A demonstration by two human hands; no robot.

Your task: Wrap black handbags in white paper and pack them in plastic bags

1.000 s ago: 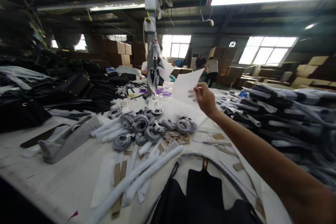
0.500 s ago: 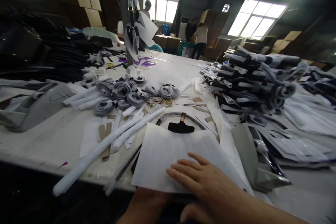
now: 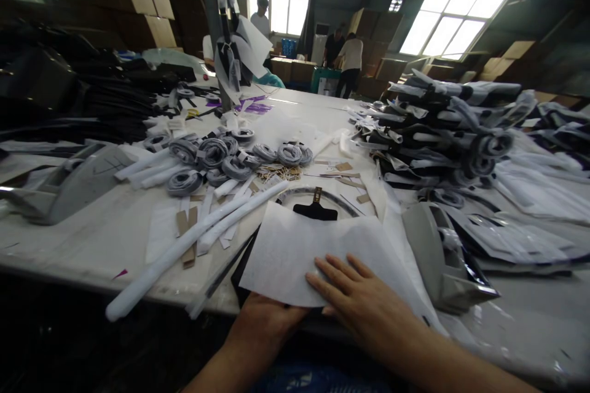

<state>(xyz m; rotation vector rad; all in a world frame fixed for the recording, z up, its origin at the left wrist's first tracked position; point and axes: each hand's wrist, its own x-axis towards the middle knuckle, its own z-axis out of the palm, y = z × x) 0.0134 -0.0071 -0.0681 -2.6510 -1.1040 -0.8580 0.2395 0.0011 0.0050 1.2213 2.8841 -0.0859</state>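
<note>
Paper sheet (image 3: pixel 295 252) was held up a second ago, now it's been laid over the black bag (image 3: pixel 316 213) on the table (image 3: pixel 99 236) — mostly covered, seemingly. Right hand (image 3: pixel 354 288) is spread flat on top, nothing gripped; left hand (image 3: pixel 267 322) is tucked under the near edge — grip can't be told.

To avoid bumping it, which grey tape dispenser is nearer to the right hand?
The dispenser right of the white sheet; the other dispenser sits at far left.

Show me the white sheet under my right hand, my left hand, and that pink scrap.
White sheet (image 3: pixel 283 256): head view, its uncovered left part.
Left hand (image 3: pixel 267 319): head view, its middle, below the sheet's edge.
Pink scrap (image 3: pixel 120 273): head view, its middle.
</note>
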